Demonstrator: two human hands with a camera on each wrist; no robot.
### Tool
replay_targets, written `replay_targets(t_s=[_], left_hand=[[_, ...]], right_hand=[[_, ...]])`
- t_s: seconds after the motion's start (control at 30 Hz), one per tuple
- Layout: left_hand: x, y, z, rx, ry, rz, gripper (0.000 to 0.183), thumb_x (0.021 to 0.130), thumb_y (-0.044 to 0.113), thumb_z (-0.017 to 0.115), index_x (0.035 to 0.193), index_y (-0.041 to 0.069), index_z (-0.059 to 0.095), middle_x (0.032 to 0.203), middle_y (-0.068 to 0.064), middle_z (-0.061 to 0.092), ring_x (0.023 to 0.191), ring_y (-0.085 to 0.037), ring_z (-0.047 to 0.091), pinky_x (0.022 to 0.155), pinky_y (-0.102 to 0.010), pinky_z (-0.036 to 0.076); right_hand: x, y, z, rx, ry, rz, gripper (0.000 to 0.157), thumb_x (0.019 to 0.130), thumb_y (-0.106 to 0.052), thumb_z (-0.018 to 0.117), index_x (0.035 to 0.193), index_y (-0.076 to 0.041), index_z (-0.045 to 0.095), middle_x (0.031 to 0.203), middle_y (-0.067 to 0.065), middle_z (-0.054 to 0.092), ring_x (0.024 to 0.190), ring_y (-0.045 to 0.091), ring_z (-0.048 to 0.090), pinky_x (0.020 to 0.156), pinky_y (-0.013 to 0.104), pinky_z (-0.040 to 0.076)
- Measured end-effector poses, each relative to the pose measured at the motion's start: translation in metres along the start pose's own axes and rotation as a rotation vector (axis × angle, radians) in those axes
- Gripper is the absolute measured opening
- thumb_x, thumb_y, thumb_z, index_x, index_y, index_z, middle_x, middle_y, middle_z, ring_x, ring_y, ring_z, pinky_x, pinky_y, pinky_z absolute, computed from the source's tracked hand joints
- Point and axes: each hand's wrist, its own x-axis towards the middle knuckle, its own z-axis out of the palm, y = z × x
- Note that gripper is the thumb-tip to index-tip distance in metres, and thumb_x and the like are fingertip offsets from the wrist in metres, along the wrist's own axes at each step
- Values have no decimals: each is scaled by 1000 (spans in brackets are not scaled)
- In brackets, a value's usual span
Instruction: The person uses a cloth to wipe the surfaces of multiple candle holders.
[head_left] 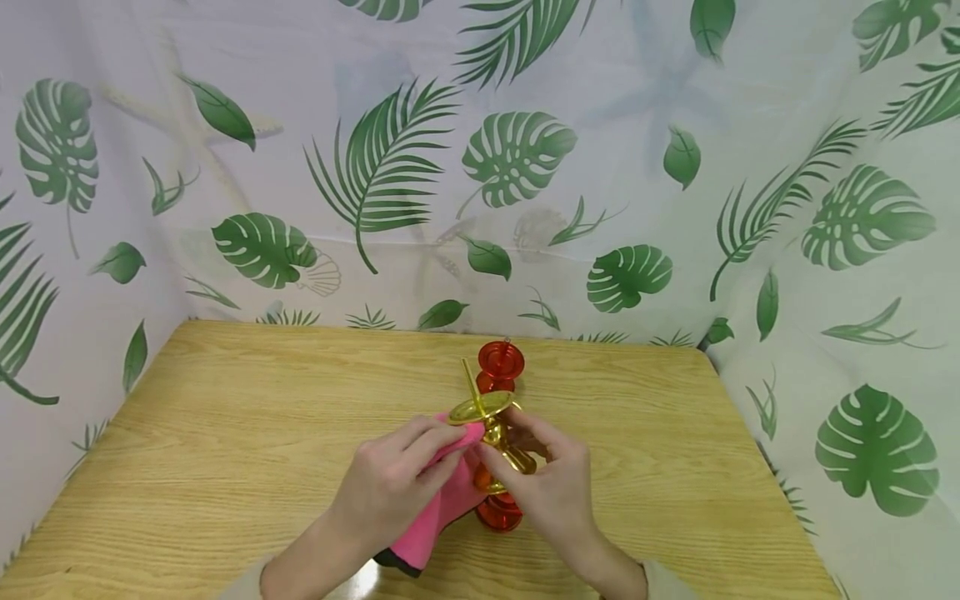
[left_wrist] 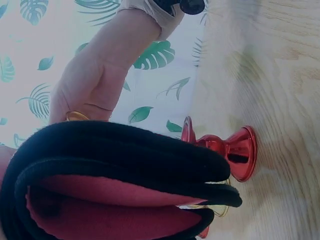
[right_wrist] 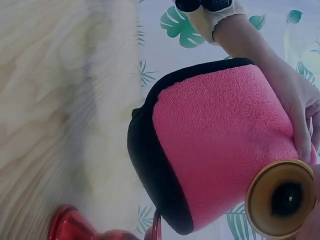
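Observation:
My left hand [head_left: 390, 475] pinches a pink cloth [head_left: 427, 533] with black edging, its folded end hanging below the fingers. The fingertips press the cloth against the dish rim of a shiny gold candle holder [head_left: 468, 411]. My right hand [head_left: 555, 492] holds that candle holder by its stem and base, tilted above the table with its thin spike pointing up and left. In the right wrist view the round underside of its base [right_wrist: 262, 200] shows, dark in the middle. The left wrist view has the folded cloth [left_wrist: 120, 150] hiding most of the left hand.
On the wooden table [head_left: 285, 417] a red candle holder [head_left: 501, 360] stands behind the hands. Another red holder [head_left: 500, 515] is close below them, with a gold rim [head_left: 497, 491] beside it. Leaf-printed sheets [head_left: 420, 167] hang round the back and sides.

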Motion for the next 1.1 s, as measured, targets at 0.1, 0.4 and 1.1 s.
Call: replay_targets(t_s=[0.1, 0.4, 1.1], left_hand=[[0, -1, -1, -1, 3, 7, 38, 67, -6, 92, 100, 4, 76, 91, -6, 78, 87, -23, 81, 71, -21, 64], [-7, -10, -3, -21, 17, -13, 34, 72, -4, 90, 102, 4, 75, 91, -5, 77, 79, -16, 79, 68, -18, 63], [0, -1, -8, 14, -14, 6, 40, 65, -5, 93, 100, 6, 77, 89, -5, 75, 74, -13, 77, 66, -16, 62]], right_hand=[[0, -3, -2, 62, -27, 82, 34, 81, 6, 86, 114, 4, 77, 102, 18, 81, 81, 2, 73, 69, 20, 63], [5, -18, -13, 311, -106, 447, 34, 88, 4, 80, 120, 12, 71, 98, -5, 79, 85, 8, 71, 77, 20, 64], [1, 0, 1, 27, -10, -8, 33, 78, 6, 87, 109, 2, 77, 96, 16, 81, 77, 3, 71, 65, 18, 60]])
